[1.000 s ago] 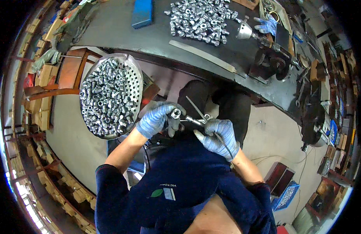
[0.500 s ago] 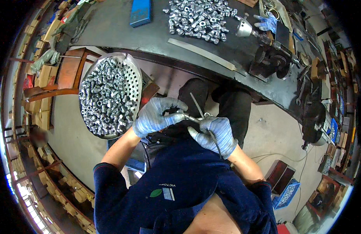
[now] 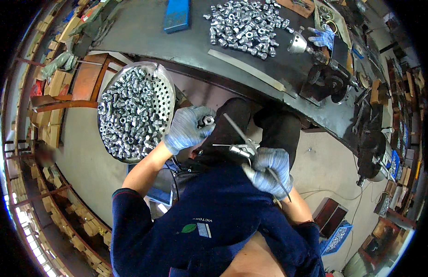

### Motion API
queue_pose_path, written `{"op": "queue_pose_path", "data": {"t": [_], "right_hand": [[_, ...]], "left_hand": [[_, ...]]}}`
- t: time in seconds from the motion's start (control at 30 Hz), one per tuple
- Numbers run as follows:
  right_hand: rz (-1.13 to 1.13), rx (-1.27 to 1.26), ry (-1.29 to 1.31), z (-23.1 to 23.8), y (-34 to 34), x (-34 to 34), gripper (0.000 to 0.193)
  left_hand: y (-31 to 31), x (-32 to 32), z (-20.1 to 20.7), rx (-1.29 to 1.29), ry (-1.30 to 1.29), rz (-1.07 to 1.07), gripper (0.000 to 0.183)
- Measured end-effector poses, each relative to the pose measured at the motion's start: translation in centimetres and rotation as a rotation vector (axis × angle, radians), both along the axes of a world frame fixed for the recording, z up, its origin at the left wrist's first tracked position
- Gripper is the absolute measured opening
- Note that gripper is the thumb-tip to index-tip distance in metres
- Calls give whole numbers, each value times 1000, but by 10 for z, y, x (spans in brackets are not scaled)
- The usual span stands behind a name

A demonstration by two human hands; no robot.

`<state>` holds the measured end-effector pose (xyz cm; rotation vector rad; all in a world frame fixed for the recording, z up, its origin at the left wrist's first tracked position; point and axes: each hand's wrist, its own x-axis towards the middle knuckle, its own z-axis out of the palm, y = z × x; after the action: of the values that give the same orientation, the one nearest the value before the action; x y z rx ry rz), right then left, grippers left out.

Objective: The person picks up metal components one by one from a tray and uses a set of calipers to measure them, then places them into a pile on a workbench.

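In the gloved fingers of my left hand (image 3: 184,131) is a small shiny metal fitting (image 3: 208,120), its round opening showing. My right hand (image 3: 272,168), also gloved, is closed on a long thin grey metal rod (image 3: 234,124) that passes slantwise through the grip and comes out below. The same hand holds a short bright cylindrical tool (image 3: 240,151) with a thin pin pointing left towards my left hand; its exact kind is unclear. Both hands are above my lap, a gap between them. Left of my left hand, a perforated metal pan (image 3: 164,99) holds many similar fittings.
The dark workbench (image 3: 177,51) ahead carries a heap of fittings (image 3: 244,30), a blue box (image 3: 177,16), a flat metal strip (image 3: 246,69) and a machine with a chuck (image 3: 298,44). A wooden chair (image 3: 89,81) stands left. A blue crate (image 3: 338,237) sits on the floor at right.
My hands have come apart. The fitting in my left hand is off the tool's tip and turned with its opening showing. My right hand has moved slightly right and down with rod and tool.
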<state>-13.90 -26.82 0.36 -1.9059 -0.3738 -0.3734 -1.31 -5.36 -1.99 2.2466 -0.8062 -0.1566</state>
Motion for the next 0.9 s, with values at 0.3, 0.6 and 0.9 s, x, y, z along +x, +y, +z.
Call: {"op": "queue_pose_path", "data": {"t": [0.3,0.6,0.9], "right_hand": [[115,-42,82,19,10,-1,37],[33,-226,-12,-19,30,34,37],[-60,-269,-83,14,6,1,30]], "left_hand": [[-5,-5,-4,77,-31,81,19],[-18,-9,-11,-28,75,-44,25],[-36,51,-5,30,-16,52,18]]}}
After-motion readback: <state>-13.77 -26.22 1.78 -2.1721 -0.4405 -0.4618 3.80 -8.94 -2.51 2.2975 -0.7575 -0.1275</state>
